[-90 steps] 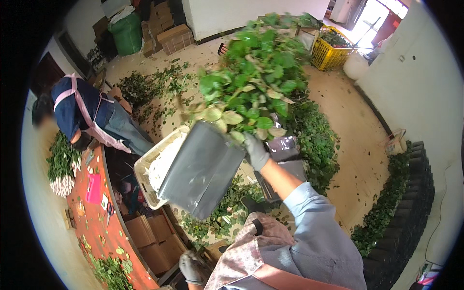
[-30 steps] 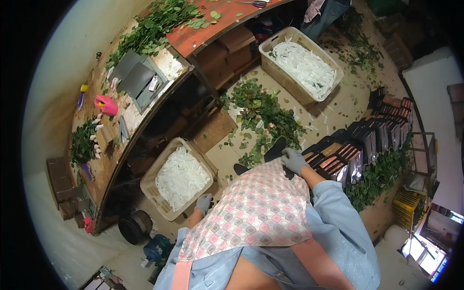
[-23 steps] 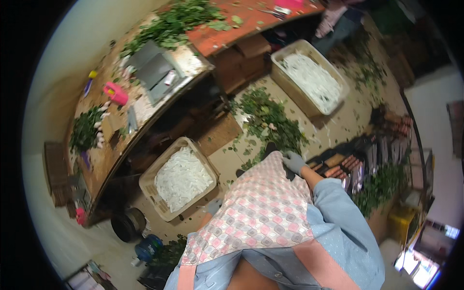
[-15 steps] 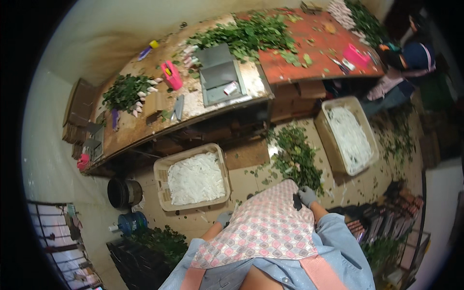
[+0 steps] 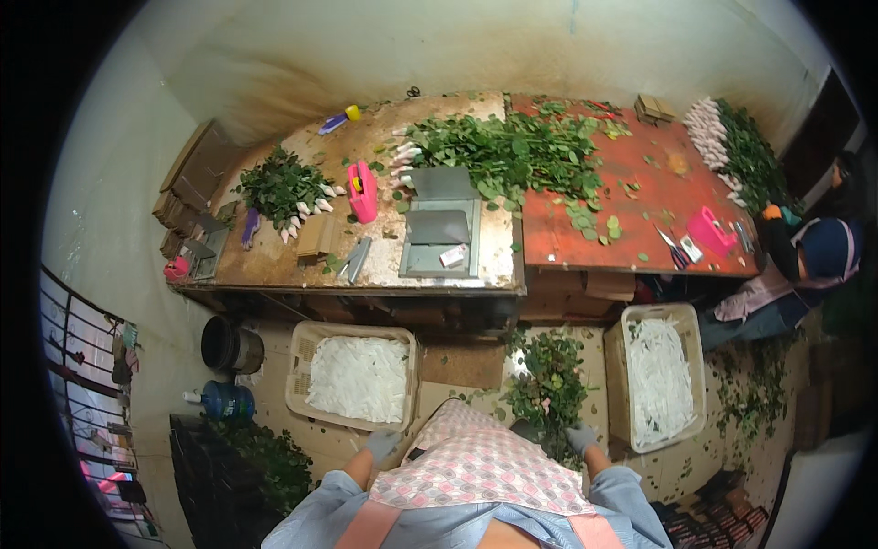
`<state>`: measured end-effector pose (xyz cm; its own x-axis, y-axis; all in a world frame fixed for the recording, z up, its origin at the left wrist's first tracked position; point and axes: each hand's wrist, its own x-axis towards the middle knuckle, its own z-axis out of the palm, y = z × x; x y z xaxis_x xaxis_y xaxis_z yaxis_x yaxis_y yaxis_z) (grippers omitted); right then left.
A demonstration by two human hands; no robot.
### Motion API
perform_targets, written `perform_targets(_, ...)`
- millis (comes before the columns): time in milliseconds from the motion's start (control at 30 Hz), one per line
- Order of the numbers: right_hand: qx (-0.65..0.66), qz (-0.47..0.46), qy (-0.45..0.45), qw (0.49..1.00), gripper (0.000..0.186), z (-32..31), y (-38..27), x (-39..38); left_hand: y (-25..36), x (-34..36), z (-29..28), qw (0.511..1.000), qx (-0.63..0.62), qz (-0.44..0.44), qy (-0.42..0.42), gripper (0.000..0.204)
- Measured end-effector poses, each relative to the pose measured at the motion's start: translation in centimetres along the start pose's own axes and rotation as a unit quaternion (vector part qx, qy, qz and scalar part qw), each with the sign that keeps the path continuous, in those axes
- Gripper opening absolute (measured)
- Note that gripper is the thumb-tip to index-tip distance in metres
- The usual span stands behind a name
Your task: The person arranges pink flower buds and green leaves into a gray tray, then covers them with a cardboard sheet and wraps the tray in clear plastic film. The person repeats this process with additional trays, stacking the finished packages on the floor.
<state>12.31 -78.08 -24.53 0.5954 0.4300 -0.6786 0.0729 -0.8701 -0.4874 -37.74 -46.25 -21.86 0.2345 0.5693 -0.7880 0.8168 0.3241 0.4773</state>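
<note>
My left hand (image 5: 382, 445), in a grey glove, hangs beside the patterned apron (image 5: 476, 457) I wear, near the front edge of a beige plastic basket (image 5: 291, 393) of white strips. Its fingers look loosely stretched, holding nothing that shows. On the other side hangs my right hand (image 5: 580, 439), also gloved in grey. It is nearest to a heap of leafy stems (image 5: 549, 380) on the floor and appears open; whether it touches the leaves I cannot tell.
A worktable (image 5: 265, 265) ahead bears wrapped flower bunches (image 5: 283, 188), a grey metal stand (image 5: 439, 229), a stapler (image 5: 355, 260) and a pink holder (image 5: 362, 194). At the right stand another basket (image 5: 618, 403) and a co-worker (image 5: 796, 265). A water bottle (image 5: 227, 400) lies left.
My view has turned, so the worktable now lies straighter and lower in the picture. Both arms hang farther out from the apron, and my left hand shows more fully.
</note>
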Motion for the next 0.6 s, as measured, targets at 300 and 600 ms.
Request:
perform_targets(300,0.033,-0.001,0.138,0.99,0.039,3.2,-4.4,4.4,24.5,5.8,-22.9,0.941,-0.049,0.216,0.256,0.032)
perform_targets(600,0.167,-0.084,0.346,0.919,0.052,0.9,-33.2,11.9,36.0,22.9,-55.3,0.817,-0.266,0.298,0.415,0.074)
